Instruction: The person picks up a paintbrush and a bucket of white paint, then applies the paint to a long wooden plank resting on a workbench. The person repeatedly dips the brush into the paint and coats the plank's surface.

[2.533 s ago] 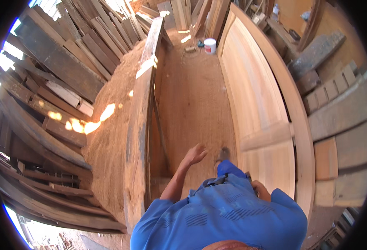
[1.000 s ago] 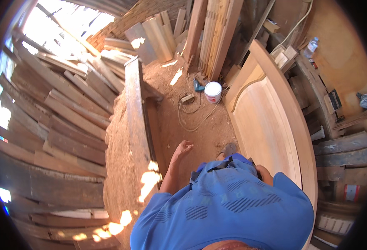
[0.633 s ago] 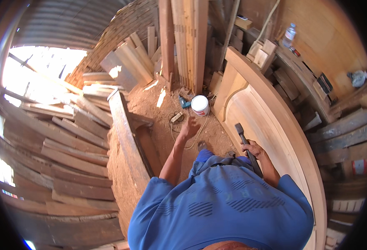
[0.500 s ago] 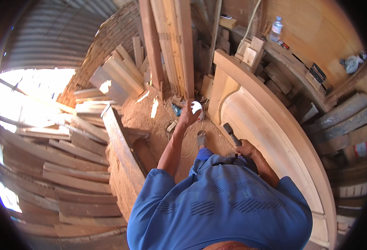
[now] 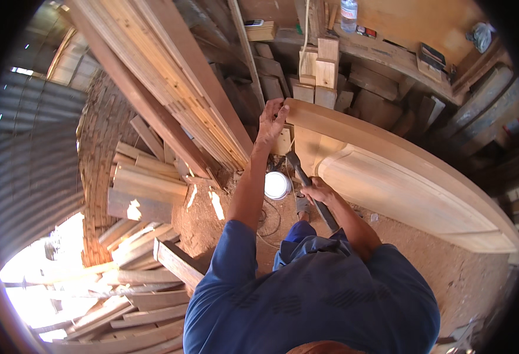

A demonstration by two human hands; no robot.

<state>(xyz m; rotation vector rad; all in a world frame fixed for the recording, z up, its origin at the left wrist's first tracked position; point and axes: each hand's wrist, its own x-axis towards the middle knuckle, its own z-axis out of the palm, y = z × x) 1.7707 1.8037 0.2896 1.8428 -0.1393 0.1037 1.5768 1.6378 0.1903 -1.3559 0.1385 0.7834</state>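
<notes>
A carved wooden door panel (image 5: 383, 177) with a curved top rail stands on its edge at the right. My left hand (image 5: 273, 117) grips its near-left upper corner, the fingers at the end of the rail and the thumb toward the panel. In my right hand (image 5: 319, 193) is a hammer (image 5: 302, 174), held around its dark handle, with the head up close to the panel's left end. The handle's lower end points back toward my body. Below my left hand a wood block (image 5: 283, 141) shows behind the panel's end.
A white bucket (image 5: 277, 186) stands on the sawdust-covered floor near my foot, with a cable beside it. Tall planks (image 5: 171, 82) lean at the left, above stacked boards (image 5: 147, 183). Behind the panel, a shelf (image 5: 389, 56) carries a plastic bottle (image 5: 348, 16).
My left hand has moved up from over the bucket onto the panel's corner. My right hand has brought the hammer left, toward the panel's end. The view has turned to the right.
</notes>
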